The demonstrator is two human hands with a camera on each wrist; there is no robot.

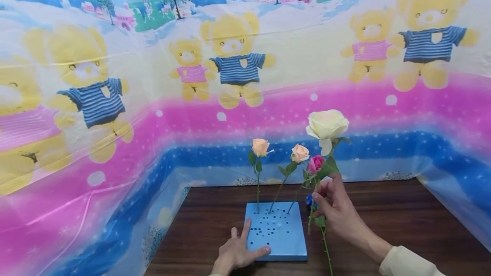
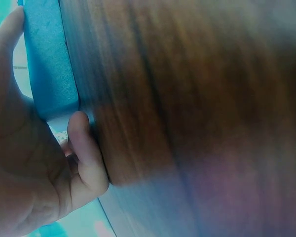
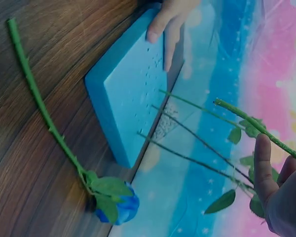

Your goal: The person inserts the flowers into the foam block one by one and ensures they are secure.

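My right hand (image 1: 339, 210) pinches the green stem of a large white rose (image 1: 327, 125), held up to the right of a light-blue foam block (image 1: 278, 246). The cut end of that stem (image 3: 232, 107) points free in the right wrist view. Small holes dot the block's top. Two peach roses (image 1: 300, 153) and a pink rose (image 1: 315, 164) stand in its far part. My left hand (image 1: 239, 252) rests at the block's near left corner, thumb and forefinger extended against it. On the table lies a blue rose (image 3: 123, 205), mostly behind my right hand in the head view.
The dark wooden table (image 1: 215, 208) carries the block and the blue rose. A printed cloth backdrop (image 1: 291, 118) with teddy bears hangs behind and along the sides of the table. The standing roses rise between the block and the cloth.
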